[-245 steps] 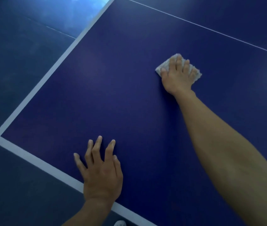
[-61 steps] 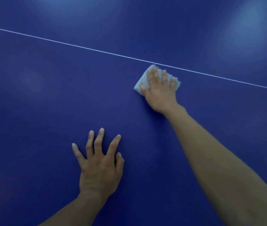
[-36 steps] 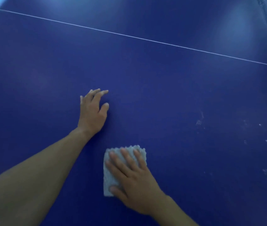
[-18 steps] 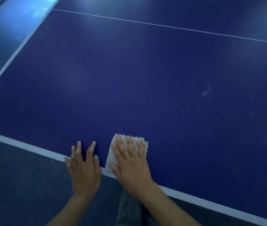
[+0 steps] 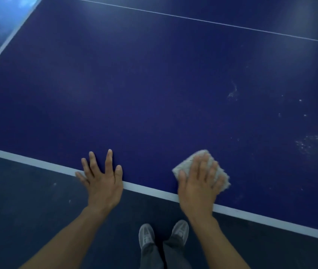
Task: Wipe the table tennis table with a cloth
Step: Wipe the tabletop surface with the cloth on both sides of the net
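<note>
At the near edge of the blue worktop (image 5: 154, 94), right grip (image 5: 199, 183) flat on the grey cloth (image 5: 185, 164), fingers (image 5: 202, 167) straight, pressing it down just inside the white border line (image 5: 37, 162). To its left, left grip (image 5: 101, 181) spread wide, palm across that line, holding nothing. Off right, pale dusty specks (image 5: 309, 144). Below, grey shoes (image 5: 146, 235) on the floor (image 5: 28, 200).

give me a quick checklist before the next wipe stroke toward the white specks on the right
1. Cloth flat on the table under the right hand: ok.
2. Left hand spread on the near edge, apart from the cloth: ok.
3. Surface to the right clean: not ok, white specks and a smear show.
4. Path from cloth to specks free of objects: ok.
5. Underside of cloth clean: cannot tell, hidden.
</note>
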